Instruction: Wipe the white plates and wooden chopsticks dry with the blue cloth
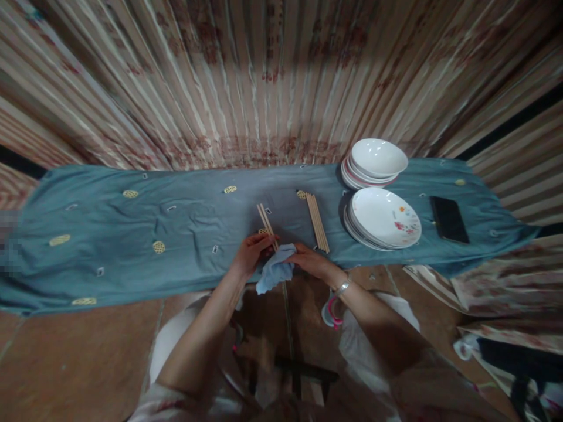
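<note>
My left hand point(254, 252) is closed on a pair of wooden chopsticks point(266, 220) near the front edge of the cloth-covered table. Their upper ends point away from me, slightly to the left. A light blue cloth point(277, 271) is gripped in my right hand point(310, 259) and wraps around the lower ends of the chopsticks, hiding them. Just right of my hands, a row of several more chopsticks point(317, 223) lies side by side on the table.
A teal tablecloth with pineapple prints point(185, 205) covers the long table. To the right stand a stack of white bowls point(379, 158), a stack of floral plates point(385, 217) and a dark phone point(449, 220). A pleated curtain point(246, 88) hangs behind.
</note>
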A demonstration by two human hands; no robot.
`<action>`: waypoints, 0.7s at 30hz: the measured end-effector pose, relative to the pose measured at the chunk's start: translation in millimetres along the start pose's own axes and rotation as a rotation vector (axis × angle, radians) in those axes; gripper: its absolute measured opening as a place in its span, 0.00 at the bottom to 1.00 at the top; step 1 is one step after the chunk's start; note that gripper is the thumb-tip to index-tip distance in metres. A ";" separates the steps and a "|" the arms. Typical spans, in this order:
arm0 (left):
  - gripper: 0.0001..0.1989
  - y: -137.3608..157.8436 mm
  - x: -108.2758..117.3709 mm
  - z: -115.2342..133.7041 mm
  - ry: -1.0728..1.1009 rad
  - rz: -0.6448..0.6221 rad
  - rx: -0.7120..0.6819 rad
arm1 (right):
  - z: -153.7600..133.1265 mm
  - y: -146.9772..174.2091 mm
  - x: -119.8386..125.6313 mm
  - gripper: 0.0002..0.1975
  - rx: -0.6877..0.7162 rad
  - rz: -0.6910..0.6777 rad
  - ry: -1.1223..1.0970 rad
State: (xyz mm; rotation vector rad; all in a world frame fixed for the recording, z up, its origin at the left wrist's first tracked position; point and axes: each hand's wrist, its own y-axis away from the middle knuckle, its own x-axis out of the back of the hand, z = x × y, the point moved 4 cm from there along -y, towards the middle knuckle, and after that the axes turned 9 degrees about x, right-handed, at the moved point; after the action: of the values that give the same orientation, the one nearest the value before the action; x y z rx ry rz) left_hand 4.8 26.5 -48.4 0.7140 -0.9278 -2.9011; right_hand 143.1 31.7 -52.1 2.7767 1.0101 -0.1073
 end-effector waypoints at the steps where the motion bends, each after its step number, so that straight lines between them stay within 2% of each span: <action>1: 0.18 0.6 -1.2 -1.9 0.001 -0.019 0.012 | 0.7 -0.6 1.3 0.17 -0.006 0.023 -0.005; 6: 0.20 1.9 -4.2 -8.3 0.005 -0.064 0.036 | 5.6 -3.6 2.8 0.17 -0.021 0.071 -0.039; 11: 0.14 1.0 -1.0 -3.9 0.020 0.020 -0.017 | 9.0 -2.5 0.5 0.14 -0.050 0.079 -0.069; 16: 0.12 -2.6 3.1 3.7 0.043 0.090 -0.071 | 1.6 2.5 -8.0 0.16 -0.042 -0.017 -0.075; 21: 0.14 -8.5 6.6 6.9 0.040 0.135 -0.095 | -3.9 7.0 -11.9 0.18 -0.023 -0.051 -0.029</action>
State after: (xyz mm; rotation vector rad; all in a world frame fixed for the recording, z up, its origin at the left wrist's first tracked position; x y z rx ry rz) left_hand -3.0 36.3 -50.9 0.6724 -0.7950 -2.7810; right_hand 138.5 19.7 -45.8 2.7218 1.0690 -0.1415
